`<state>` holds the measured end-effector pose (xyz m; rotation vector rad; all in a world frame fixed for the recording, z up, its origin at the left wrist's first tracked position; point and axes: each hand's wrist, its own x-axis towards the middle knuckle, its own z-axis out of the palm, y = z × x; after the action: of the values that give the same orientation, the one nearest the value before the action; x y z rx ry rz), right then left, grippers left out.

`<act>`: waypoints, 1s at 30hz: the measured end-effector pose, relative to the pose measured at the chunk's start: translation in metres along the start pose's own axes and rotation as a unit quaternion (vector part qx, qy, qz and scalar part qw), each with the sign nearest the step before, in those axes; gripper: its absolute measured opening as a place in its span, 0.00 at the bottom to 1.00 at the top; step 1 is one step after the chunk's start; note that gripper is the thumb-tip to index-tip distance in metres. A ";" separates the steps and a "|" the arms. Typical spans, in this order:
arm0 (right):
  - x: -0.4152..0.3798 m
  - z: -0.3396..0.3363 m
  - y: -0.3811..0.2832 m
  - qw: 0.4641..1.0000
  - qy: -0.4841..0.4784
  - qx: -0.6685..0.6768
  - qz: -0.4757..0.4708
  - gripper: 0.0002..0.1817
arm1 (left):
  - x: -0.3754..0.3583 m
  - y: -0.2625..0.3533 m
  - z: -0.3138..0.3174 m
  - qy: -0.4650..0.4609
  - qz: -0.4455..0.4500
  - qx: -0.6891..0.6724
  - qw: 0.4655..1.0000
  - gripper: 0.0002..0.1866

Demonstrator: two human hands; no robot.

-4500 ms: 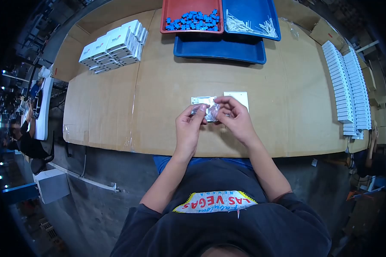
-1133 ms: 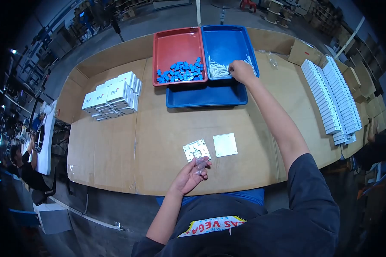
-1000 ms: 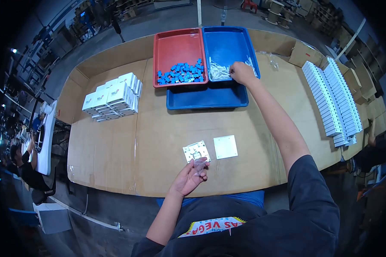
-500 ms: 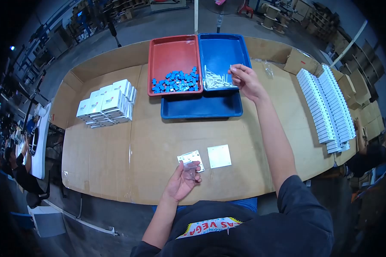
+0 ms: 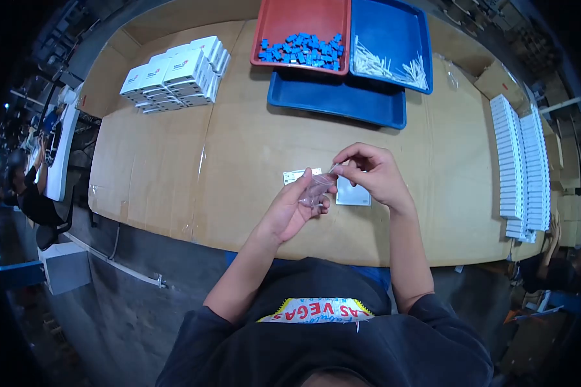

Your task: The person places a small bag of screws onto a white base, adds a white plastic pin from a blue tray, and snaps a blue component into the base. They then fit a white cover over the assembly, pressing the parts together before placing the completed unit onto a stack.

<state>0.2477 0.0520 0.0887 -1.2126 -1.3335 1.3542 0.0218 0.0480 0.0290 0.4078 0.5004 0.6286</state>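
Note:
My left hand holds a small clear plastic bag over the near part of the table. My right hand is at the bag's upper edge, thumb and forefinger pinched on a thin whitish piece, too small to name. Partly hidden behind the left fingers lies a white plate with small holes. Below the right hand is a plain white square plate. Farther off, thin white sticks lie in two groups in a blue tray.
A red tray holds many small blue pieces. Under both trays sits another blue tray. White boxes are stacked at left, and long rows of white boxes stand at right. Other people sit at both sides.
My right hand has come from the blue tray of sticks down to the bag. The left hand has lifted the bag slightly to meet it, and the view has tilted downward.

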 end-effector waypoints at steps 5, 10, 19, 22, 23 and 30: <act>0.000 0.000 -0.017 0.988 -0.070 -0.135 -0.018 0.08 | -0.004 0.002 0.009 0.013 -0.007 0.031 0.999 0.26; 0.010 -0.004 -0.023 0.957 -0.178 -0.189 -0.127 0.07 | -0.007 0.001 0.012 0.016 -0.013 0.056 0.998 0.24; 0.010 0.006 -0.039 0.958 -0.252 -0.134 -0.028 0.16 | -0.014 0.000 0.010 -0.025 0.008 0.013 1.000 0.23; 0.009 0.013 -0.038 0.940 -0.275 -0.198 -0.050 0.20 | -0.015 0.000 0.012 -0.022 0.007 0.024 0.999 0.22; 0.008 0.016 -0.037 0.938 -0.277 -0.204 -0.039 0.20 | -0.016 -0.001 0.011 -0.024 0.007 0.022 0.999 0.21; 0.005 0.020 -0.033 0.933 -0.304 -0.193 -0.026 0.25 | -0.020 -0.007 0.004 -0.019 0.008 0.009 1.000 0.21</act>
<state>0.2255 0.0555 0.1208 -1.0207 -2.1328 1.5419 0.0132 0.0287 0.0349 0.4399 0.4673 0.6316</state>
